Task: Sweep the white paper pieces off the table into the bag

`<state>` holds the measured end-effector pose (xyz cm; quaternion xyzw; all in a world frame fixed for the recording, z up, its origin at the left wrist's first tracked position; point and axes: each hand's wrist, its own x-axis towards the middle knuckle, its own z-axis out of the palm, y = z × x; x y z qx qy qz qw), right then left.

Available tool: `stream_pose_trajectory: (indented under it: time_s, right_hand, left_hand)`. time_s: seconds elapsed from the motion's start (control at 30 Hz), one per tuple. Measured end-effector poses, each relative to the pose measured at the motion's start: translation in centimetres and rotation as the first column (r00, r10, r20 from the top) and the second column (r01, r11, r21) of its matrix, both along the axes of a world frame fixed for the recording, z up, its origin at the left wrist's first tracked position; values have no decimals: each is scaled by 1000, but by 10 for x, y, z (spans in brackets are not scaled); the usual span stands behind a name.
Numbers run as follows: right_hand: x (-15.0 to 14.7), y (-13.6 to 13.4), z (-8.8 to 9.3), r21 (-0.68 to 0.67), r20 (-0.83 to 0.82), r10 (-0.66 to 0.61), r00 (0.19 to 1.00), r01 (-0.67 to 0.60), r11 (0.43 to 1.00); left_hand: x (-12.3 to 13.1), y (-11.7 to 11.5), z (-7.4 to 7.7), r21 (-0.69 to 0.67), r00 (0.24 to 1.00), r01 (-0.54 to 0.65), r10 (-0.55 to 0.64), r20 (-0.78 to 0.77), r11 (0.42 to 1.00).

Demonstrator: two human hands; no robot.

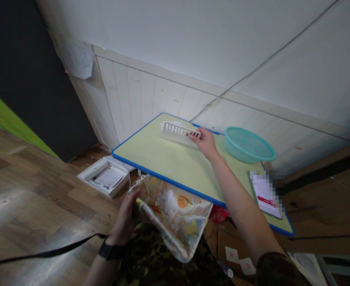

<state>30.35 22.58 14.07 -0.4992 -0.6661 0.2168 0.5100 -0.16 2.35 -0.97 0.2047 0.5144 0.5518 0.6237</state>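
Observation:
My right hand (205, 142) reaches over the folding table and is closed around the near end of a white slotted plastic basket (175, 137). The basket is tipped on its side on the tabletop, and small white pieces (172, 124) lie just behind it. Below the table's front edge, my left hand (129, 212) is closed on the left edge of a shiny fruit-patterned cloth (197, 222). The cloth sags over my lap, with many white paper scraps (169, 204) lying in it. Part of my left hand's fingers is hidden behind the fold.
A turquoise plastic basin (249, 145) stands at the table's back right. Near it, a white and red flat item (266, 194) is partly pixelated. An open white box (105, 176) sits on the floor at left. Cardboard (324, 210) is at right, and the pale wall backs the table.

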Motion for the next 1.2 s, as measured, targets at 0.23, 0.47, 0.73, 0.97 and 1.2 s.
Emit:
stream_pose_trajectory:
  time_s: [0.23,0.47,0.73,0.97,1.2]
  right_hand:
    - [-17,0,-13,-30,45,80,996,-79,996]
    - [-8,-15,8,-64,97,56,994,-50,997]
    - [-68,-75,7,76,417,38,908,-76,994]
    - [-132,-121,-4,8,878,172,448,-373,928]
    - [-166,-112,4,11,972,34,234,-187,982]
  left_hand:
    - [5,0,13,-40,1000,9,-8,19,999]
    - [6,1,17,-48,999,-3,5,49,999]
    - [7,2,14,-23,997,-26,28,74,999]
    - [6,3,4,23,996,-38,36,82,999]
    - [8,6,14,-51,987,8,0,159,999]
